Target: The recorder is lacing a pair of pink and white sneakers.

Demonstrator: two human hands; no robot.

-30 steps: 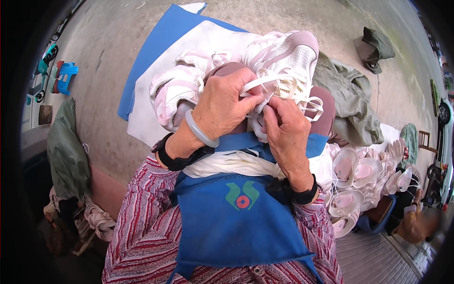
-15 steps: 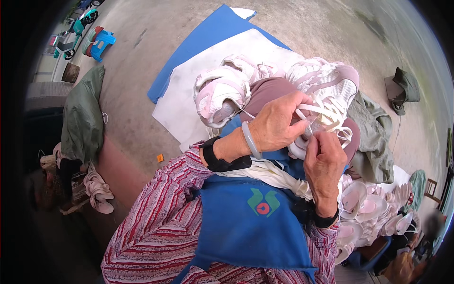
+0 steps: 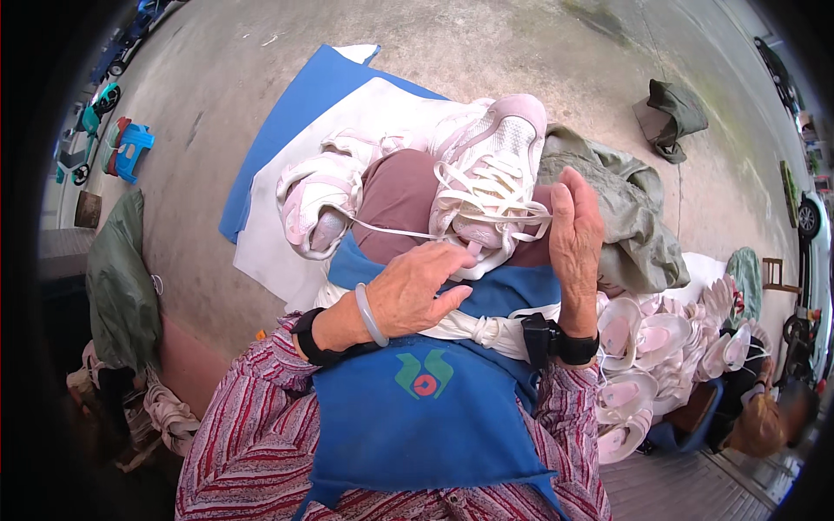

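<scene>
A white and pink sneaker point(image 3: 499, 143) rests on my lap, its toe pointing away from me. White shoelaces point(image 3: 491, 187) criss-cross its front, with a loose loop toward my right hand. My left hand point(image 3: 417, 291) is at the heel opening, fingertips by the pink heel tab, thumb apart from the fingers. On the sneaker's right, my right hand point(image 3: 575, 227) is raised with fingers stretched upward, beside the lace loop; nothing shows in its grip. Another white and pink sneaker point(image 3: 314, 200) lies to the left, a lace running from it toward the first. A bundle of white laces point(image 3: 486, 334) crosses my blue apron point(image 3: 417, 425).
White and blue sheets point(image 3: 269, 234) lie beyond my knees. Grey-green cloth point(image 3: 621, 208) is at the right. Many pink-white shoes point(image 3: 647, 347) are piled lower right, near another person point(image 3: 760, 417). A green cover point(image 3: 122, 286) drapes over something at the left.
Both hands have come apart from pinching the laces: the left drops to the heel, the right opens on the right side. The view has shifted, so the scene sits further left.
</scene>
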